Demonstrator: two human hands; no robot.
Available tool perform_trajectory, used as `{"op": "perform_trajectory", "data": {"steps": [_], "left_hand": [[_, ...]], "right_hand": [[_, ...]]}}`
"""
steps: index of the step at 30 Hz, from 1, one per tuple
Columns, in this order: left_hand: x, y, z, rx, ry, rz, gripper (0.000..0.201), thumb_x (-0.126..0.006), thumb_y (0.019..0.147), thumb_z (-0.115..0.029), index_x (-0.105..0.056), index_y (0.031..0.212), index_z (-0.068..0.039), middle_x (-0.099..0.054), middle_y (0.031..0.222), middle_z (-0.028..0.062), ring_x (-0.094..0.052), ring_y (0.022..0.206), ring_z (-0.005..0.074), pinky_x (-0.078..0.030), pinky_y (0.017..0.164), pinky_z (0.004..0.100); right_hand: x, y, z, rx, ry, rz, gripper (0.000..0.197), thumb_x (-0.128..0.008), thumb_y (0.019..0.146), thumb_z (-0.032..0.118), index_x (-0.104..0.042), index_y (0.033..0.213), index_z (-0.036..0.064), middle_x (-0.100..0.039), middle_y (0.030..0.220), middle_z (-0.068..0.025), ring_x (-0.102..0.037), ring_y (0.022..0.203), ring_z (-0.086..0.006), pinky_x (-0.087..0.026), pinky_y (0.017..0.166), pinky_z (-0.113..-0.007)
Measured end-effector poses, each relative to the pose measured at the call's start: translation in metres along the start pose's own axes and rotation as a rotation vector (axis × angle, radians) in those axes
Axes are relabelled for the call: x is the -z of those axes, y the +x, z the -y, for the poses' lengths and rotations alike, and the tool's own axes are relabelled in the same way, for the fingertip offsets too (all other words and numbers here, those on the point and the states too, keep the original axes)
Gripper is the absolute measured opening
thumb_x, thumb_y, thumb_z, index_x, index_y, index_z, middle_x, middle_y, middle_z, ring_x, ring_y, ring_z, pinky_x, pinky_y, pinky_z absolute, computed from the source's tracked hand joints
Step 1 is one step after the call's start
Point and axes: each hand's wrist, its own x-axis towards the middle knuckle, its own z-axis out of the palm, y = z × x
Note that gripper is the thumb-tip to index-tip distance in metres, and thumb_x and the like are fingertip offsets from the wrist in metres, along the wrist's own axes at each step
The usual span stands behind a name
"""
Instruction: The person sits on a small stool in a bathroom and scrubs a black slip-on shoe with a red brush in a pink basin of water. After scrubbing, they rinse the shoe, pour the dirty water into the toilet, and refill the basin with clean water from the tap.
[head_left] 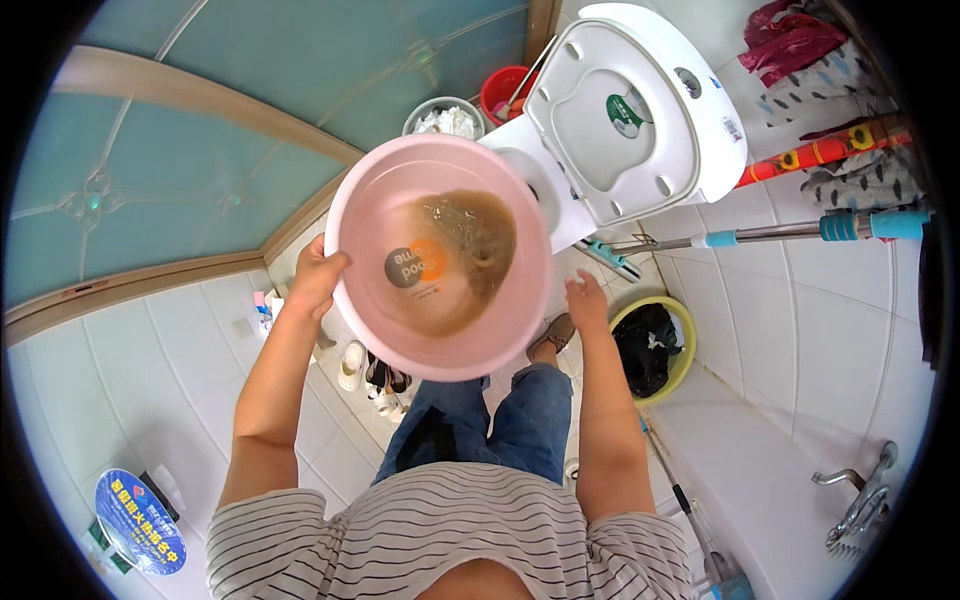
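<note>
Gripping 1 side of the pink basin (415, 180), likely heavy with murky water (490, 255), your left hand (318, 276) wants your open right hand (587, 300) opposite.

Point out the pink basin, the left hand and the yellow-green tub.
Pink basin (380, 190): head view, bare inner wall.
Left hand (317, 279): head view, back of the hand, at the basin's rim.
Yellow-green tub (689, 352): head view, right side of its rim.

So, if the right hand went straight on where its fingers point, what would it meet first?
Probably the near edge of the white toilet, just right of the pink basin, though depth is unclear.
</note>
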Motion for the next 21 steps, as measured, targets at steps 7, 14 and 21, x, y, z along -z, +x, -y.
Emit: {"op": "perform_trajectory", "data": {"steps": [7, 14, 21], "left_hand": [[-0.044, 0.048, 0.004, -0.257, 0.281, -0.090, 0.022, -0.053, 0.073, 0.003, -0.061, 0.093, 0.001, -0.065, 0.084, 0.0077, -0.061, 0.073, 0.0152, -0.049, 0.066, 0.0284], [-0.108, 0.075, 0.014, -0.566, 0.861, -0.189, 0.025, -0.057, 0.073, -0.004, -0.061, 0.097, -0.004, -0.066, 0.081, 0.0175, -0.065, 0.075, 0.0319, -0.050, 0.070, 0.0375], [-0.136, 0.063, 0.020, -0.779, 1.152, -0.262, 0.029, -0.061, 0.073, -0.005, -0.058, 0.101, -0.004, -0.065, 0.079, 0.0166, -0.063, 0.074, 0.0351, -0.051, 0.067, 0.0433]], "right_hand": [[0.004, -0.071, -0.040, -0.036, 0.072, 0.048, 0.034, -0.062, 0.082, 0.024, -0.060, 0.107, 0.0008, -0.066, 0.088, -0.0151, -0.064, 0.081, -0.0255, -0.049, 0.074, -0.033], [-0.014, -0.101, -0.049, 0.007, 0.020, 0.103, 0.027, -0.063, 0.081, 0.018, -0.061, 0.102, 0.0010, -0.066, 0.086, -0.0157, -0.064, 0.078, -0.0269, -0.050, 0.071, -0.034], [-0.011, -0.113, -0.026, 0.039, 0.004, 0.127, 0.027, -0.063, 0.081, 0.016, -0.061, 0.103, 0.0010, -0.065, 0.085, -0.0173, -0.064, 0.078, -0.0282, -0.050, 0.071, -0.035]]}}
